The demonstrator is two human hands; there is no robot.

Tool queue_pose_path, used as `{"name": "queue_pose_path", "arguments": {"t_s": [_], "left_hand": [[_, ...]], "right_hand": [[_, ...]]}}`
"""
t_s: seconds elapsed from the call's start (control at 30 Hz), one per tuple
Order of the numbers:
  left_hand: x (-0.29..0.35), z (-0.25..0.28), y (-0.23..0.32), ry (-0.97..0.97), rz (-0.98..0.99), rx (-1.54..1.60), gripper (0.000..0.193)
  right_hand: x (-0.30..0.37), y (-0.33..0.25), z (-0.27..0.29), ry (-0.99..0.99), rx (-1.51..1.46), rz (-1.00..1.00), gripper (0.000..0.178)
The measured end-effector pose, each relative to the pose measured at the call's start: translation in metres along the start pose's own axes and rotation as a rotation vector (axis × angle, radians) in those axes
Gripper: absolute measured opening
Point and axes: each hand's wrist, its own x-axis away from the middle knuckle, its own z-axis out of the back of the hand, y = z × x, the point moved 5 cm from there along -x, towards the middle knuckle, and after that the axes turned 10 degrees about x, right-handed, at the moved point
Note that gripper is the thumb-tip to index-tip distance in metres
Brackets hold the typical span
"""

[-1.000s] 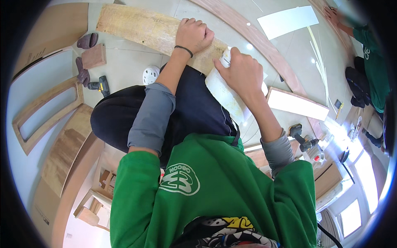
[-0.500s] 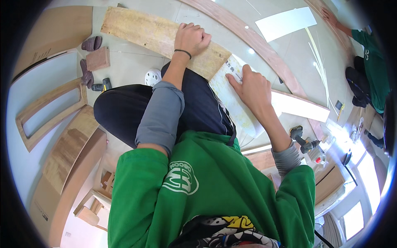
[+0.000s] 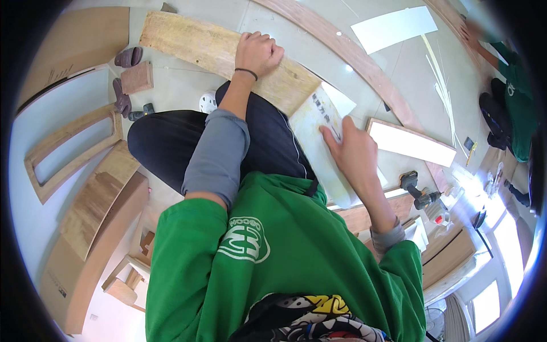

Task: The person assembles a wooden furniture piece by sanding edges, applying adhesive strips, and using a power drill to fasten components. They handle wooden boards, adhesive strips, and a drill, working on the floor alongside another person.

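Observation:
A long tan wooden board (image 3: 194, 40) lies slantwise over the floor and my raised knee. My left hand (image 3: 259, 54) is closed at the board's far edge, knuckles up, with its fingertips hidden. From the board's right end a pale, yellowish sheet (image 3: 319, 139) with dark printed marks hangs down beside my thigh. Its right edge is in my right hand (image 3: 354, 151), thumb on top and fingers curled underneath. Whether the sheet is joined to the board I cannot tell. A white corner (image 3: 340, 98) shows just beyond the sheet.
A cordless drill (image 3: 419, 191) lies at the right, near a white-topped panel (image 3: 410, 142). A long reddish plank (image 3: 353, 57) crosses the floor ahead, with a white sheet (image 3: 393, 28) beyond. Wooden frames (image 3: 43, 191) and panels stand left. Another person's arm (image 3: 484, 54) reaches in at far right.
My right hand has moved slightly down and right with the sheet, which looks narrower and more tilted. A white corner has come into view behind it. My left hand has shifted slightly left.

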Motion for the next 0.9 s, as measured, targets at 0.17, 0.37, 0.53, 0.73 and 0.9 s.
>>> {"name": "queue_pose_path", "arguments": {"t_s": [0.17, 0.37, 0.53, 0.73, 0.9], "left_hand": [[-0.018, -0.006, -0.024, -0.228, 0.125, -0.140, 0.037], [-0.025, -0.012, -0.010, -0.250, 0.111, -0.114, 0.037], [-0.031, -0.009, -0.004, -0.226, 0.084, -0.099, 0.036], [-0.025, -0.009, -0.005, -0.159, 0.053, -0.087, 0.041], [-0.027, -0.009, -0.004, -0.180, 0.062, -0.058, 0.042]], "right_hand": [[0.130, 0.093, 0.083, 0.392, -0.067, -0.199, 0.031], [0.124, 0.095, 0.113, 0.496, 0.067, -0.277, 0.036], [0.068, 0.102, 0.068, 0.330, 0.068, -0.274, 0.041], [0.023, 0.095, 0.045, 0.276, 0.043, -0.363, 0.044], [0.000, 0.104, 0.050, 0.174, 0.026, -0.363, 0.040]]}}
